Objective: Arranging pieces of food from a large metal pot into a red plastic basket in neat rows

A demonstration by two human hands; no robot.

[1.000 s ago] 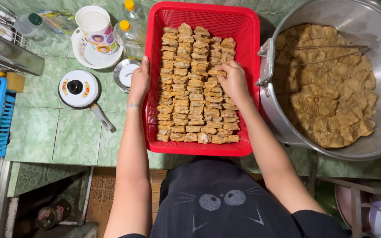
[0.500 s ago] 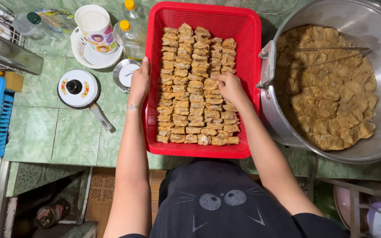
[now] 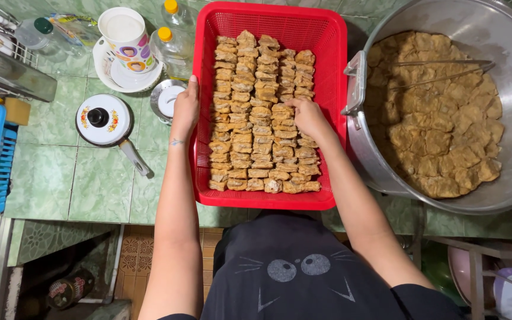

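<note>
since the earlier frame the right hand (image 3: 308, 115) has slid down and toward the middle of the red basket (image 3: 333, 71), while the left hand (image 3: 186, 108) stays on the basket's left rim. head view: the left hand's grip is closed over that rim, thumb inside, steadying the basket on the green tiled surface (image 3: 96, 178). the right hand lies palm-down on the rows of fried brown pieces (image 3: 250, 106), fingers curled together on the pieces beneath them; whether it pinches one cannot be told. the pieces fill the basket in close columns, with the right column shorter at its far end. just right of the basket stands a large metal pot (image 3: 505, 35) holding more pieces and tongs (image 3: 440, 68). judged from this, the step goes well if pieces are set edge to edge with light pressure, the rim held firm.
</note>
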